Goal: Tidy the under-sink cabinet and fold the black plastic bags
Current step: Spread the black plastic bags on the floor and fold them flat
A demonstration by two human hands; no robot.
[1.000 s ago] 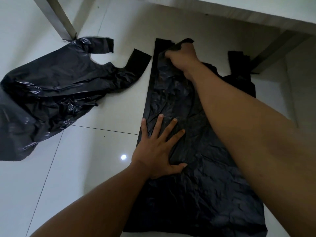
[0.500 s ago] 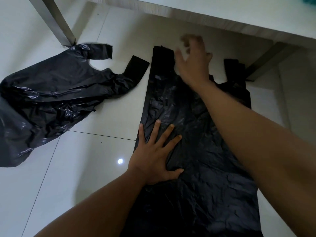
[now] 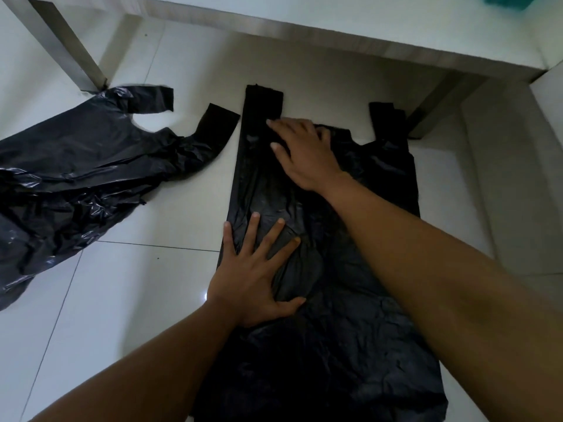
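Observation:
A black plastic bag [image 3: 350, 345] lies flat on the white tiled floor, handles pointing away from me. My left hand [image 3: 259, 275] presses on its left-middle part with fingers spread. My right hand [image 3: 304, 150] lies palm down with straight fingers on the bag's upper part, just below the left handle strip [image 3: 263, 100]. A second black bag [image 3: 76, 184] lies crumpled on the floor to the left, untouched.
A white table edge [image 3: 335, 35] runs across the top, with metal legs at the upper left [image 3: 70, 53] and upper right [image 3: 438, 105]. White floor tiles [image 3: 122, 300] surround the bags. Something teal [image 3: 505, 1] sits on the tabletop corner.
My right hand let go of the left handle, lifted, then came down flat on the bag's upper part. The left hand stayed pressing in place.

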